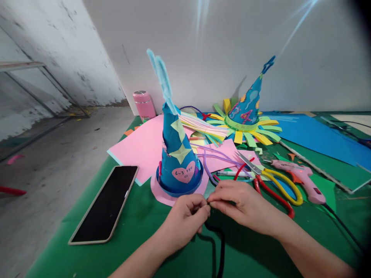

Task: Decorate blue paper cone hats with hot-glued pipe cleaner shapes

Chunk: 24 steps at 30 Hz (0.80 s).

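My left hand (187,216) and my right hand (239,204) meet just in front of a blue paper cone hat (169,175). Both pinch the end of a soft black cord (222,239), which hangs from the fingertips in a curve and runs out at the bottom edge; its exact material I cannot make out. The hat stands upright on a pink paper brim. It carries pale green stars, a pink heart label (184,172) with writing, and light blue fuzzy pipe cleaners (164,77) at its tip. Neither hand touches the hat.
A phone (104,204) lies at left. Scissors (269,181) with red and yellow handles and a pink glue gun (300,175) with its cable lie at right. Behind are a second cone hat (246,104), a pink flask (144,105), coloured paper (142,143) and pipe cleaners (203,125).
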{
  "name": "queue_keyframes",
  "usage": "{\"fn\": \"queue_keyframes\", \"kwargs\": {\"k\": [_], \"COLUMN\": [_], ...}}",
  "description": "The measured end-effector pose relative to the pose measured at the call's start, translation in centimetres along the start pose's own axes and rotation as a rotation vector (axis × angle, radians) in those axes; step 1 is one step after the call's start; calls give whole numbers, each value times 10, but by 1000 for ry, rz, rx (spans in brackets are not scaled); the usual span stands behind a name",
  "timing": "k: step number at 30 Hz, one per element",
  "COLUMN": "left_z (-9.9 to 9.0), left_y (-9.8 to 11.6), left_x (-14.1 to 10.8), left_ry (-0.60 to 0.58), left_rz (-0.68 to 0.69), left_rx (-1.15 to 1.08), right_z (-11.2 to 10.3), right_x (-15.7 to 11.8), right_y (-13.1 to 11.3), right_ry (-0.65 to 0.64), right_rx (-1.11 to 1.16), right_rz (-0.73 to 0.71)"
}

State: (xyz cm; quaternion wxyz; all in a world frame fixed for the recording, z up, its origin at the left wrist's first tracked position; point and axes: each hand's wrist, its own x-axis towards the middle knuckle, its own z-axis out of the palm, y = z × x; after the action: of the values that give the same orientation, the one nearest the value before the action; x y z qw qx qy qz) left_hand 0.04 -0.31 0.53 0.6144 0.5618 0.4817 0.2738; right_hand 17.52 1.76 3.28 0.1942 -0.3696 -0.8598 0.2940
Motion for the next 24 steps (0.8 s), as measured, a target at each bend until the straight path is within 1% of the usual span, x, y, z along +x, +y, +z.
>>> {"fn": "queue_keyframes", "kwargs": {"k": [3, 5, 12, 19, 24], "left_z": [-3, -4, -4, -2, -2], "left_y": [2, 3, 3, 1, 1], "left_x": [-1, -1, -1, -1, 0], "left_ry": [13, 24, 20, 5, 17], "left_rz": [-18, -31, -14, -2, 10], "left_rx": [-26, -44, -35, 4, 12], "right_z": [-2, -3, 6, 7, 6], "right_x": [1, 1, 1, 2, 2], "right_y": [1, 2, -3, -3, -2], "right_ry": [145, 182, 37, 28, 16], "right_rx": [125, 161, 149, 15, -44], "right_rz": [90, 127, 80, -22, -21]}}
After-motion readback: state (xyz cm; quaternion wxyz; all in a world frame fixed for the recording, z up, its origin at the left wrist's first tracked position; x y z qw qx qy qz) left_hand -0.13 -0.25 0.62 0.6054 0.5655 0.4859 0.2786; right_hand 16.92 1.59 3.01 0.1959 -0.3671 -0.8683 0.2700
